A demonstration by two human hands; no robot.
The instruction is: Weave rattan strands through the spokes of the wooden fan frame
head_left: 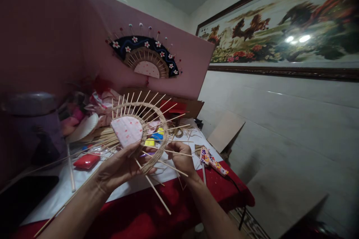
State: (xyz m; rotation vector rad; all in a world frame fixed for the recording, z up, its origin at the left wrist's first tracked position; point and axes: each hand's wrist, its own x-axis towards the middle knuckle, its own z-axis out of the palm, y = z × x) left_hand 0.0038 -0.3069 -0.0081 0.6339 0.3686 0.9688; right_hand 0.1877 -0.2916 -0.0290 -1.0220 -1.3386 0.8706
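Observation:
My left hand (120, 166) grips a half-made fan (162, 130) by its pale half-round base with red spots, thumb on the front and fingers behind. Thin wooden sticks spread outward from the base, and two bands of brown twine run across them. At the fan's right edge, my right hand (182, 158) has its fingers pinched together among the lower sticks, close to the outer twine band. What lies between those fingertips is hidden.
A glue gun with a flowered pattern (211, 160) lies at the table's right side, its cord over the edge. Loose sticks (103, 136), a red clay packet (86, 161) and a white paper plate (85, 127) lie left. A finished dark fan (147, 44) hangs on the pink board.

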